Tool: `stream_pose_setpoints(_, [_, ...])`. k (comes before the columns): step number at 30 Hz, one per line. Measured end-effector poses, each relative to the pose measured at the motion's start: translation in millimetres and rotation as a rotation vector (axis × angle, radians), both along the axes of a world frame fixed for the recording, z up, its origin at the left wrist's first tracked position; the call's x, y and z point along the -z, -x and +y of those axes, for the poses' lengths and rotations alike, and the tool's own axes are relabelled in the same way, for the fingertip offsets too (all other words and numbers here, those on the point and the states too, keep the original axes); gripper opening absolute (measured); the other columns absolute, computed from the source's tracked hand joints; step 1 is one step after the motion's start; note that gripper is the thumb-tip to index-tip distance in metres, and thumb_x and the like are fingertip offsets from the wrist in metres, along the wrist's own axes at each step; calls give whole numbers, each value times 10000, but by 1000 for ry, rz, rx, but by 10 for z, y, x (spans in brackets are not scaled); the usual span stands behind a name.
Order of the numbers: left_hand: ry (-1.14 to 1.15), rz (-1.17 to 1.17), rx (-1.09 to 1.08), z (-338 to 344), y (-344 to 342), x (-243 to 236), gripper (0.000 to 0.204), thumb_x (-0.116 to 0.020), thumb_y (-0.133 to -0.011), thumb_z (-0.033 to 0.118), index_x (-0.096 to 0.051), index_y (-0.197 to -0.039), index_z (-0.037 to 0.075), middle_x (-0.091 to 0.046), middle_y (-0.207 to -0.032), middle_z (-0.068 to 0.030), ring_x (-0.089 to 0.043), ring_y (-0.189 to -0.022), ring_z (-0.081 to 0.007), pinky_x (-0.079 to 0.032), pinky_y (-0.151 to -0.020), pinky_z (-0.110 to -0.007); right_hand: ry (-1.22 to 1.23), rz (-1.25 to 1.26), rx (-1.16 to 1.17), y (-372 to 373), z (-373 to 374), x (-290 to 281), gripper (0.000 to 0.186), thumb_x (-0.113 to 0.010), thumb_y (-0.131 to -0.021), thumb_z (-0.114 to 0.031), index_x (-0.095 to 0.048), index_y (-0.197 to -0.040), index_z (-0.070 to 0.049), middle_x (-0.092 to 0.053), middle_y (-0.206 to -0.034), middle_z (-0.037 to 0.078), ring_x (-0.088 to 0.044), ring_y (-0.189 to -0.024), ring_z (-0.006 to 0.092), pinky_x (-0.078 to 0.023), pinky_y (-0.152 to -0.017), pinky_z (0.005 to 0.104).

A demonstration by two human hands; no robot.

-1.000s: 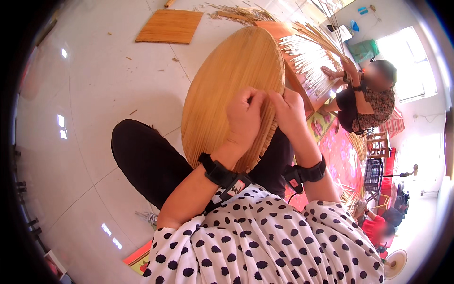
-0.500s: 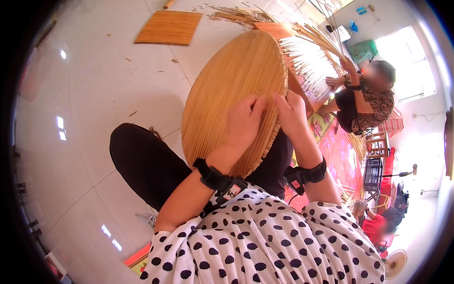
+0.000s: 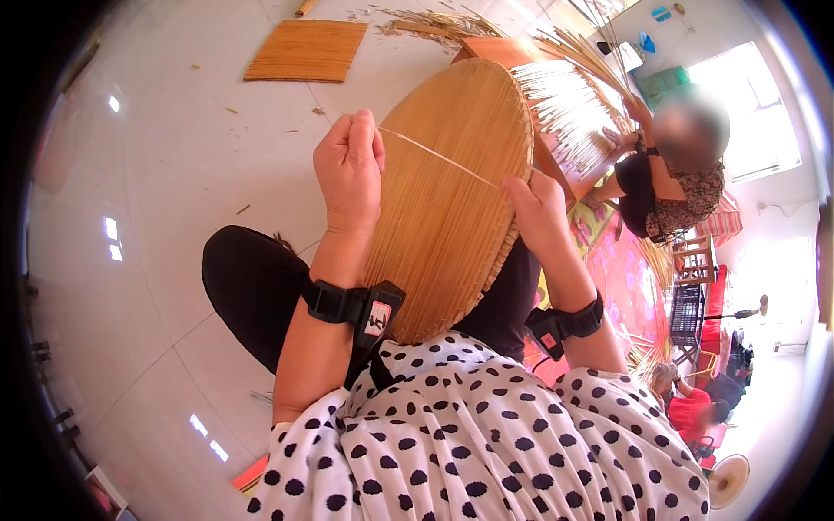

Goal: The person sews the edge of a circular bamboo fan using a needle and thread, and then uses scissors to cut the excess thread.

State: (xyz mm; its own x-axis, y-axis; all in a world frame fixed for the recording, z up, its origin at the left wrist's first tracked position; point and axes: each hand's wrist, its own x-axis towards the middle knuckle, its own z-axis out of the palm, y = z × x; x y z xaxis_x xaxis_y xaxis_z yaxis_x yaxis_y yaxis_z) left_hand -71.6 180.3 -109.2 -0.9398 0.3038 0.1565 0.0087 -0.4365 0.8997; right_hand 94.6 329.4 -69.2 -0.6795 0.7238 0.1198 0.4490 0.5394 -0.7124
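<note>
Closest to us is a white shirt (image 3: 486, 443) with black dots, and dark trousers (image 3: 252, 278) with one knee bent out to the left. We see a black band (image 3: 337, 302) on the left wrist and a second band (image 3: 580, 321) on the right one.

Just past the shirt, the round mat (image 3: 439, 226) sits tilted over the lap, between the two arms. It is made of thin yellow-brown strips, and we see a bumpy rim (image 3: 497, 260) down its right side.

The left hand (image 3: 350, 174) is up by the mat's left side, and its grip is a tight fist around a thin white thread (image 3: 439, 157). The thread goes straight over the mat to the right hand (image 3: 540, 211). That hand's grip has the mat's edge, with the thumb on the flat side; we can't quite tell if it pinches the thread too.

Farther off, a square mat (image 3: 306, 50) lies on the shiny floor (image 3: 156, 174). To the right, pale sticks (image 3: 565, 108) spread out on a low brown desk (image 3: 486, 49), and a person (image 3: 695, 191) has both hands at them. Behind that person we see a bright window (image 3: 751, 104).
</note>
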Motion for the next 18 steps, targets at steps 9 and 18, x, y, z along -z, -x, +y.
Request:
stream_pose_setpoints(9, [-79, -214, 229, -89, 26, -194, 305, -506, -1012, 277, -640, -892, 31, -676, -857, -99, -625, -640, -110, -418, -526, -217, -22, 14, -39, -1, -1, 11, 355, -576, -860, -263, -558, -779, 82, -505, -606, 170, -497, -577, 211, -441, -588, 389])
stream_pose_setpoints(18, [-354, -448, 67, -494, 486, -156, 272, -522, -1016, 269, -616, -965, 19, -667, -833, -90, -662, -668, -136, -557, -605, -219, 59, -94, -23, 84, -224, -170, 369, -614, -842, -268, -556, -735, 80, -540, -651, 151, -541, -593, 222, -446, -594, 386])
